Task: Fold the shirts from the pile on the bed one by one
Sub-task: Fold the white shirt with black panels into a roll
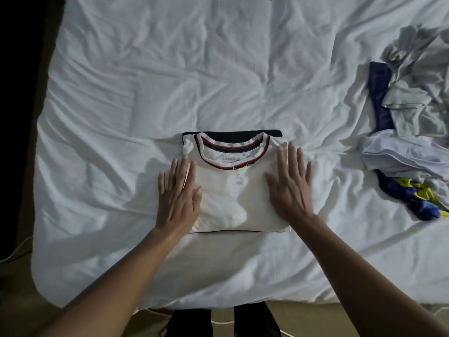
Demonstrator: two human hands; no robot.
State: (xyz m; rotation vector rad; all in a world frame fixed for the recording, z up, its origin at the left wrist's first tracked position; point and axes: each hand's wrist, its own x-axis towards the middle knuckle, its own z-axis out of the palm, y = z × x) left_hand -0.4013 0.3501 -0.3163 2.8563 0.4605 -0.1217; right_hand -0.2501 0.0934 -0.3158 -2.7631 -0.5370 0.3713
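Cream cotton, trimmed at the collar in red and navy, is lying folded into a tidy rectangle near the front edge of the bed. This cream shirt (233, 190) is sitting collar-up on a dark folded shirt (233, 136). The dark one is showing as a band beyond the collar and as a thin line along the near hem.

The person is standing at the foot of the bed, leaning both bare arms over it. The left hand (178, 190) is lying flat on the left edge of the cream shirt, fingers straight and slightly spread, the outer ones reaching over onto the white sheet (170, 69). The right hand (290, 188) is pressing flat on the right side of the same shirt, fingers straight and pointing away. Neither is gripping anything.

Well apart, at the right side of the bed, the pile (413, 105) is lying loose and rumpled. A grey shirt (418, 93) is heaped on top, with a navy garment (380, 98) trailing out beside it. A white garment (393, 152) is bunched in front, and a blue-and-yellow garment (418, 200) is nearest the bed's edge.

The sheet is creasing all over. On the floor at the far left a pale cable (17, 251) is curling along.
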